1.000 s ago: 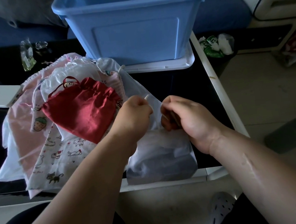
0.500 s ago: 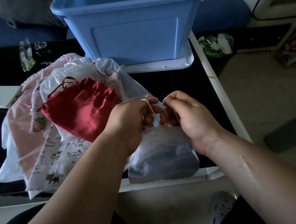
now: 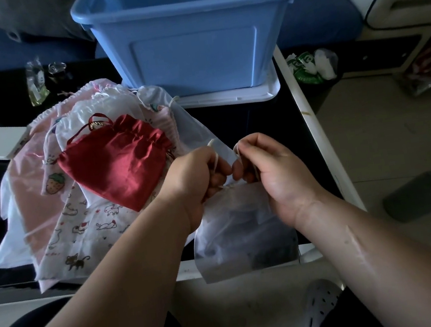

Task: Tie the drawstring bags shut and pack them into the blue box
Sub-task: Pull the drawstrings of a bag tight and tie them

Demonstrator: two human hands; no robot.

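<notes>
Pinching drawstring, left hand & right hand fingers clamped on it, atop sheer white bag.

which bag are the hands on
The see-through white bag: the left hand and right hand pinch its cords. The red bag and printed bags lie aside.

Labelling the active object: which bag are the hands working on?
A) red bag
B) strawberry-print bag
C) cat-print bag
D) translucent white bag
D: the left hand and right hand each pinch the cord at the neck of the white bag; neither holds the red bag.
</notes>
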